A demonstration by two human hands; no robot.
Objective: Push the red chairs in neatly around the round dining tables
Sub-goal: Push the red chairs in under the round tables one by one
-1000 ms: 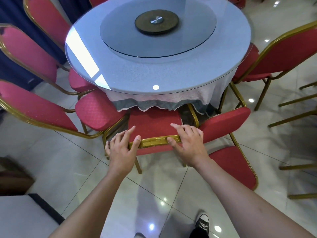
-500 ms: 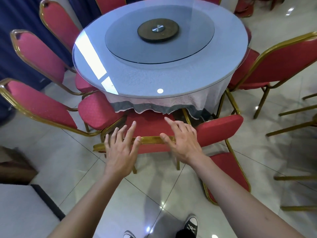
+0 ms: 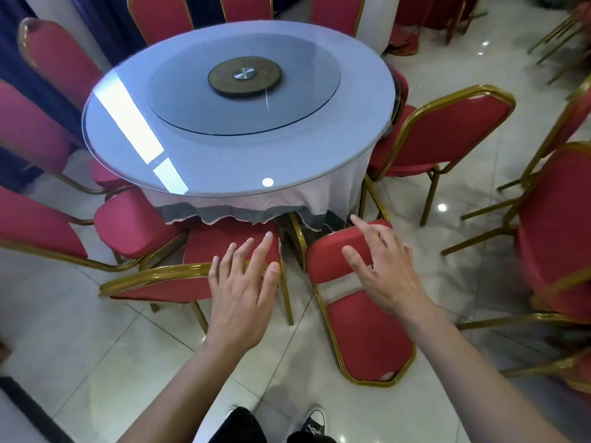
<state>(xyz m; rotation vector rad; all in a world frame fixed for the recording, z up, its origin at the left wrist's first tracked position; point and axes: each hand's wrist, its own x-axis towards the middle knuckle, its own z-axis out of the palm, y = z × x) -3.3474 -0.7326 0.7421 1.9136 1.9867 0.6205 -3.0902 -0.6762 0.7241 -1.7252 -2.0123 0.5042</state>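
Red chairs (image 3: 361, 330) are ringing the glass-topped round worktop (image 3: 224, 155) on glossy white floor tiles (image 3: 80, 346). Left hand (image 3: 243, 292) and right hand (image 3: 383, 266) are hovering with fingers spread, gripping nothing.

glossy white tiled floor (image 3: 96, 362), blue curtains (image 3: 12, 52)

The round dining table (image 3: 224, 161) stands in the middle, glass-topped, with a pale cloth hanging over a darker one at its near edge and a smaller glass turntable on top. Red padded chairs with gold metal frames ring it. The near chair (image 3: 166, 284) has its seat tucked under the hanging cloth, its back toward me. Just to its right, a second chair (image 3: 367, 334) stands askew and tilted, its seat turned toward the first chair. At the right a third chair (image 3: 447, 132) stands angled, its seat near the table edge. More chairs (image 3: 134, 222) crowd the left side, seats partly under the cloth.
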